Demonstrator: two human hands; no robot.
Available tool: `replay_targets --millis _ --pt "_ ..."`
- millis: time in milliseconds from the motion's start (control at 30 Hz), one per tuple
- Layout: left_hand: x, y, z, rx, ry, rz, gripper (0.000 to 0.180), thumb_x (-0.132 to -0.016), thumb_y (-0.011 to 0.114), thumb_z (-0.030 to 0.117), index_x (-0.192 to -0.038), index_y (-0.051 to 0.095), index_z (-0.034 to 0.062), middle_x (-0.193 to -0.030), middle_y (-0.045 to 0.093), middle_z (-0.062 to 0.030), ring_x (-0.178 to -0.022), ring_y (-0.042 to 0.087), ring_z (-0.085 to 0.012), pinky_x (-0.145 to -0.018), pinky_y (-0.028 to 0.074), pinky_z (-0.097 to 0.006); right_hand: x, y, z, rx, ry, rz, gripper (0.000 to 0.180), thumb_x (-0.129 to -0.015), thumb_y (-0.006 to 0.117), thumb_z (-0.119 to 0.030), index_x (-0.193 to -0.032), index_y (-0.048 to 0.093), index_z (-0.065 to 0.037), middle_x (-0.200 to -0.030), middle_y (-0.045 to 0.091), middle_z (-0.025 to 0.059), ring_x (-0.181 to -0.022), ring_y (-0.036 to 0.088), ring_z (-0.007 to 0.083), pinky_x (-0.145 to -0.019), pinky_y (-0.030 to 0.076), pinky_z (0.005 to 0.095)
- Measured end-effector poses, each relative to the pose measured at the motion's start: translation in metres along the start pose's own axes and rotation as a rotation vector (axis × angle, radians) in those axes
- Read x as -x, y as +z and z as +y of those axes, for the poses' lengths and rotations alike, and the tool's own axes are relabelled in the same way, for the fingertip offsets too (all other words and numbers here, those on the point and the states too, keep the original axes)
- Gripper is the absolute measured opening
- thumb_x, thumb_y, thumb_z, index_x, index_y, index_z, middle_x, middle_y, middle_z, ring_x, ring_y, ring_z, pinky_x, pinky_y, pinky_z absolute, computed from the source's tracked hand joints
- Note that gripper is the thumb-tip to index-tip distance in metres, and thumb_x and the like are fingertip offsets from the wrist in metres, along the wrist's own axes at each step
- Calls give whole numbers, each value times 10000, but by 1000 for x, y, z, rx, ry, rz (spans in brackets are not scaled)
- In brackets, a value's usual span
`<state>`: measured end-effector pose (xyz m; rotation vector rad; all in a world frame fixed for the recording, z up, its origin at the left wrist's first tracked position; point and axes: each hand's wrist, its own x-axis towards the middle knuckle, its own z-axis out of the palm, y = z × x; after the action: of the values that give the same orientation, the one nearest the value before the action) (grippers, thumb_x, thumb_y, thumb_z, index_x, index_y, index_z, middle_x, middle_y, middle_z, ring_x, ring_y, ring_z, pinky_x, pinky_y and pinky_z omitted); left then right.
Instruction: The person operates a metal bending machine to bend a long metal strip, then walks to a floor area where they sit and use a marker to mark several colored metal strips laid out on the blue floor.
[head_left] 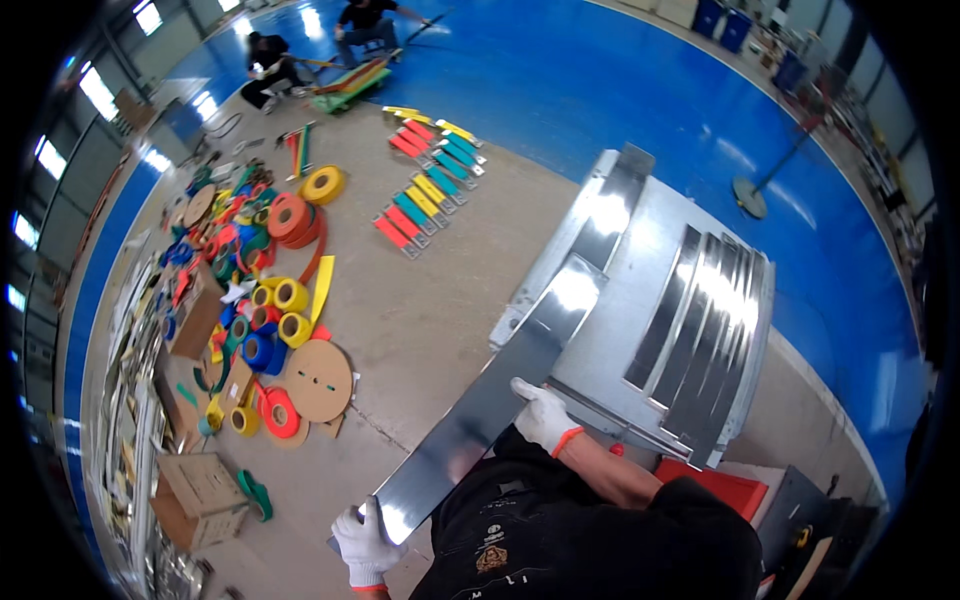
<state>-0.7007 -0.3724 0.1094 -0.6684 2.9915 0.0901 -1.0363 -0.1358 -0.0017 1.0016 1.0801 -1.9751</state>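
We hold a long, flat, shiny silver metal bar [487, 392] slantwise in front of our body, its far end over a pale grey metal worktable [642, 300]; we cannot tell whether the two touch. Our left hand in a white glove with an orange cuff [366, 543] is closed on the near end, thumb on the upper face. Our right hand in a matching white glove [545, 418] grips the bar's right edge partway along, its fingers partly bent. Several dark, glossy metal strips [712, 335] lie side by side on the table's right half.
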Motion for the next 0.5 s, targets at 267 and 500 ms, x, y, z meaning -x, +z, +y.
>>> replay_targets --millis 267,500 --pt "-95 -7 65 36 45 -58 942 -536 816 322 -1399 522 84 -1072 568 -235 -985 555 -418 -878 434 -518 -1 23 -103 452 -247 4 347 -923 744 -217 -1152 664 30 -982 704 93 -857 665 188 -716 525 347" --pt "-205 1 169 124 84 -96 1015 -543 868 405 -1428 488 87 -1029 593 -259 -914 600 -425 -819 479 -515 -26 31 -185 1036 -541 225 610 -822 714 -370 -1306 602 -16 -1159 722 219 -1046 704 377 -917 535 436"
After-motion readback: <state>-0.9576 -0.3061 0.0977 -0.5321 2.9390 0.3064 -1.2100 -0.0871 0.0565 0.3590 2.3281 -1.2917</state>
